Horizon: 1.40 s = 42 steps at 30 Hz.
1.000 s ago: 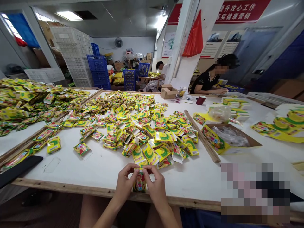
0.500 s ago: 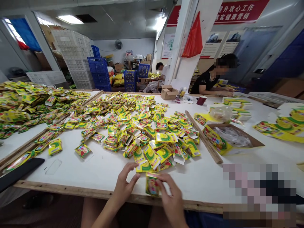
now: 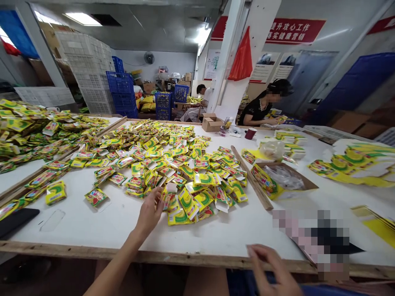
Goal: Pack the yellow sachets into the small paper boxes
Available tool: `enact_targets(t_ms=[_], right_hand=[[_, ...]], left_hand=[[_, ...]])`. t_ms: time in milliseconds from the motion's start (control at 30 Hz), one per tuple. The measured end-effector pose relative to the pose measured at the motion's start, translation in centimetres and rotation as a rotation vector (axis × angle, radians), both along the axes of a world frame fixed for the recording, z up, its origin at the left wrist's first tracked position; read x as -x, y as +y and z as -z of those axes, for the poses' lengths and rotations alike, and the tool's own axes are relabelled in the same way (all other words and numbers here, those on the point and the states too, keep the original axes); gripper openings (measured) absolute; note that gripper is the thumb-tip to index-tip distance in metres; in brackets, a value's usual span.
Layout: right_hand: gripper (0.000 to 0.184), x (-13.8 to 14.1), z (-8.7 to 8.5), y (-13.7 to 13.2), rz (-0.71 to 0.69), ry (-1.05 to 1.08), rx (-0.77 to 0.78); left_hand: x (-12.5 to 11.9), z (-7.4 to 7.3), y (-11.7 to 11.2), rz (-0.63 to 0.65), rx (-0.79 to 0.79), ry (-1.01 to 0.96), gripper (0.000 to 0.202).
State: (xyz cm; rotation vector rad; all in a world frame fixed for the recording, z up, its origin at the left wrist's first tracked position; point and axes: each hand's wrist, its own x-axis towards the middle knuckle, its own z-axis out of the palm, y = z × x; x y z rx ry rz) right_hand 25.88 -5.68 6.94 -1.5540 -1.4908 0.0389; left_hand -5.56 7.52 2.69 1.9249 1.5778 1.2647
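Observation:
My left hand (image 3: 151, 210) reaches to the near edge of a heap of small yellow-and-green printed boxes (image 3: 206, 179). Its fingers are closed on the left side of one small yellow box (image 3: 170, 198), slightly blurred, with a white flap at its top. My right hand (image 3: 273, 269) is lower right, over the table's front edge, blurred by motion. Its thumb and fingers are apart, and nothing shows between them. Several boxes in the heap have white end flaps sticking out. A single small box (image 3: 96, 197) lies apart on the left.
Wooden strips (image 3: 251, 177) divide the white table (image 3: 216, 238). Right of the heap is an open carton (image 3: 282, 176) with clear plastic bags. A larger pile (image 3: 31, 127) covers the left section. A dark phone-like slab (image 3: 18, 222) lies near the left edge. A co-worker (image 3: 259, 109) sits across the table.
My left hand has moved forward and left to the heap. My right hand has moved right and no longer holds the small box. The view has turned slightly right.

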Motion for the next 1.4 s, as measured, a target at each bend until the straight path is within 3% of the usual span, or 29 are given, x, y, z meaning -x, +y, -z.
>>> enact_targets(t_ms=[167, 300, 433, 600, 767, 867, 967, 1067, 1400], right_hand=[[0.026, 9.6, 3.1, 5.0, -0.354, 0.299, 0.089], [0.023, 12.9, 4.9, 7.0, -0.535, 0.462, 0.162], [0.024, 12.9, 5.7, 7.2, -0.599, 0.47, 0.208], [0.014, 12.1, 4.9, 7.7, -0.643, 0.346, 0.26], [0.009, 12.3, 4.8, 8.1, -0.601, 0.328, 0.177], [0.015, 12.6, 5.4, 7.6, -0.561, 0.402, 0.14], [0.015, 12.6, 5.4, 7.2, -0.621, 0.344, 0.164], [0.012, 12.5, 4.9, 7.2, -0.651, 0.31, 0.157], [0.01, 13.2, 4.3, 8.2, -0.531, 0.32, 0.155]], left_hand=[[-1.4, 0.3, -4.5, 0.231, 0.1, -0.29, 0.045], [-1.3, 1.8, -6.0, 0.347, 0.175, -0.289, 0.035], [-0.8, 2.3, -6.4, 0.387, 0.244, -0.275, 0.029], [-1.9, 2.2, -5.8, 0.354, 0.203, -0.315, 0.018], [-3.2, 2.7, -5.6, 0.309, 0.227, -0.564, 0.03], [-3.0, 2.5, -5.7, 0.341, 0.195, -0.488, 0.022], [-2.6, 2.1, -6.0, 0.353, 0.132, -0.394, 0.016], [-2.6, 1.7, -6.2, 0.325, 0.124, -0.395, 0.015], [-3.3, 1.0, -5.7, 0.157, 0.298, -0.503, 0.025]])
